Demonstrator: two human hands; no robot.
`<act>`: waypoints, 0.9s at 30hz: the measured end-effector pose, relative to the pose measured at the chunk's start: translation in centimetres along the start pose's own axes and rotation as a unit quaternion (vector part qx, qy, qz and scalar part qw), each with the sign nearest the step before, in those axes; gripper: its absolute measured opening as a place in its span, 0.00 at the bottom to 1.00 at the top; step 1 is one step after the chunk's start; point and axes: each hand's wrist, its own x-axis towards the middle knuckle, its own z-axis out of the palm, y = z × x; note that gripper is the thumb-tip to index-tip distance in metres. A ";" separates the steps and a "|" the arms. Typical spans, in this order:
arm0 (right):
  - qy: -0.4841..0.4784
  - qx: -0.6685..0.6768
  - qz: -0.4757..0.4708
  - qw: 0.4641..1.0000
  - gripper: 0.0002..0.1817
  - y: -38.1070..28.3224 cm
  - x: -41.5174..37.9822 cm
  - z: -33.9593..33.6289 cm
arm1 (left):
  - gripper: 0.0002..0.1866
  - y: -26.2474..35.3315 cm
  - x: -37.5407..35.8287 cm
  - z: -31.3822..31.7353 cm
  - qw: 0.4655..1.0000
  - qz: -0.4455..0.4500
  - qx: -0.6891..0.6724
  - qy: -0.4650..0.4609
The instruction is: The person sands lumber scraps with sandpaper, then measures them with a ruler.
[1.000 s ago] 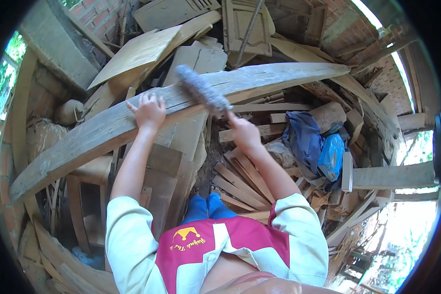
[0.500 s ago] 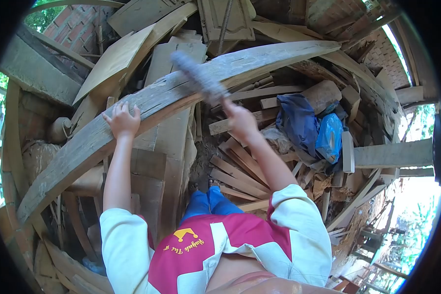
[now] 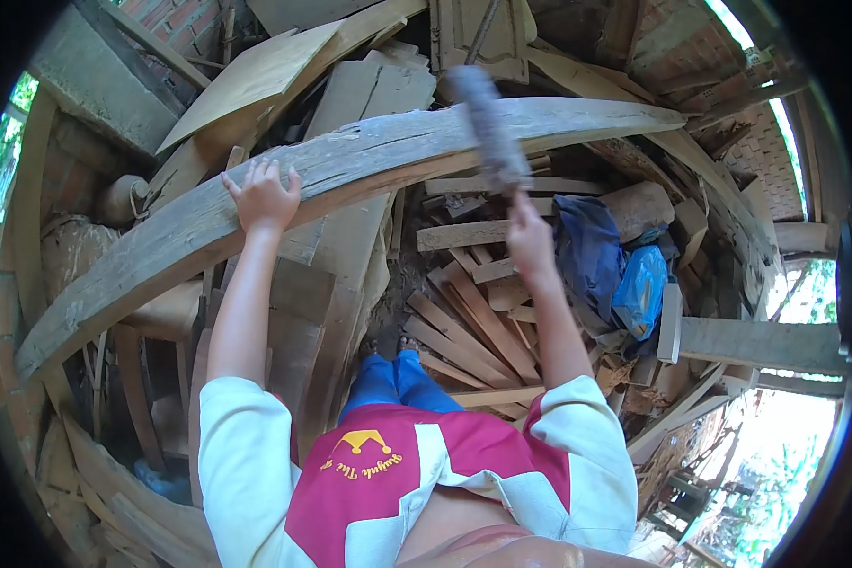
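Note:
A long, curved, weathered wooden beam runs across the view, its top face cracked and grey. My left hand rests on its top, left of the middle, with fingers spread over the wood. In my right hand is the short reddish-brown handle of a brush, fingers closed round it. The brush's long grey-white head is smeared by motion and overlaps the beam's right half, its tip reaching past the far edge.
Planks and boards lie under and behind the beam. Loose wood strips are piled by my feet. Right of them sit a dark blue cloth and a bright blue plastic bag. A panelled door leans at the back.
The brush has swung right along the beam and now points more steeply away from me. My left hand stays on the beam; the whole view has shifted slightly.

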 end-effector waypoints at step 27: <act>0.005 -0.057 -0.043 0.997 0.15 -1.2 -4.3 5.0 | 0.20 -0.4 -0.3 0.3 0.999 0.031 -0.016 0.028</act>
